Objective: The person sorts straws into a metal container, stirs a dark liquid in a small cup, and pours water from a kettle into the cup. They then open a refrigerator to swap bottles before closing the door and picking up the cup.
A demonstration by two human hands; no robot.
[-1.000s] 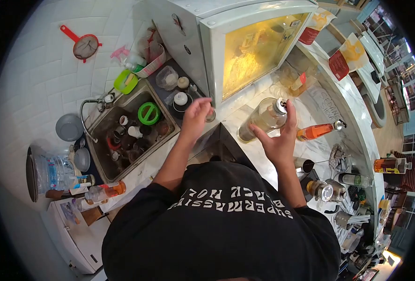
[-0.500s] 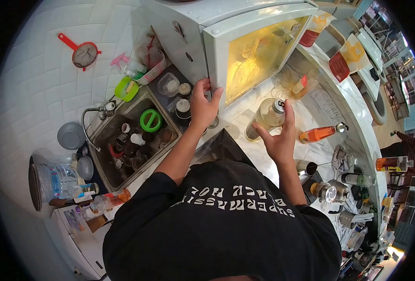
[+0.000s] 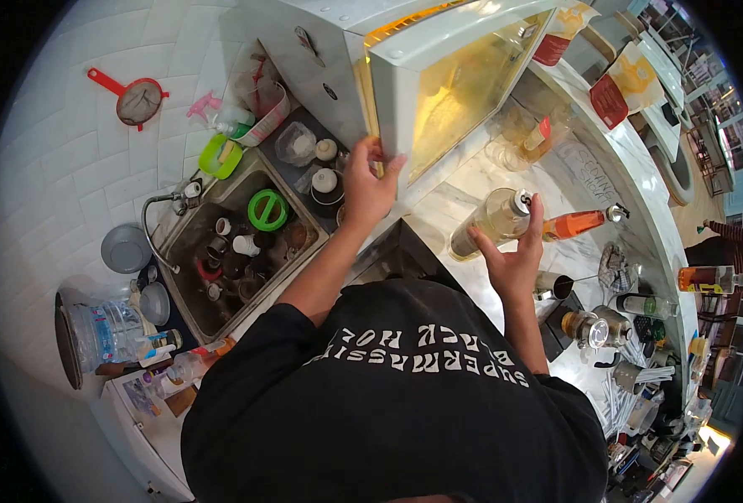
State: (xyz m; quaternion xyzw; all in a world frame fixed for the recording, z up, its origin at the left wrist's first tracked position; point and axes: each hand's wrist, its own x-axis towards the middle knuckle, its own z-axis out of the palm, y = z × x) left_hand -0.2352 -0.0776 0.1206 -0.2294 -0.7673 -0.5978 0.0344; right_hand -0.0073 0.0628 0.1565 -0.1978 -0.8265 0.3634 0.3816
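Note:
The fingers of my left hand [image 3: 370, 189] are hooked round the edge of the white fridge door [image 3: 395, 117], which stands slightly ajar, with yellow light showing in the gap. My right hand [image 3: 510, 256] holds a clear glass jar [image 3: 491, 220] with a silver top, thumb on the near side and fingers along the far side. The jar is tilted over the marble counter [image 3: 439, 205]. Just beyond its top lies an orange bottle [image 3: 574, 225].
A sink [image 3: 189, 289] with cups and a green strainer [image 3: 268, 210] is on the left. Clear containers [image 3: 518, 149] stand beyond the jar. Metal cups [image 3: 553, 286] and glass jars [image 3: 585, 329] crowd the right side. A red sieve [image 3: 139, 101] hangs on the wall.
The fridge door has come open a little under my left hand, and a lit gap now shows. My right hand and the jar have shifted slightly right, closer to the orange bottle.

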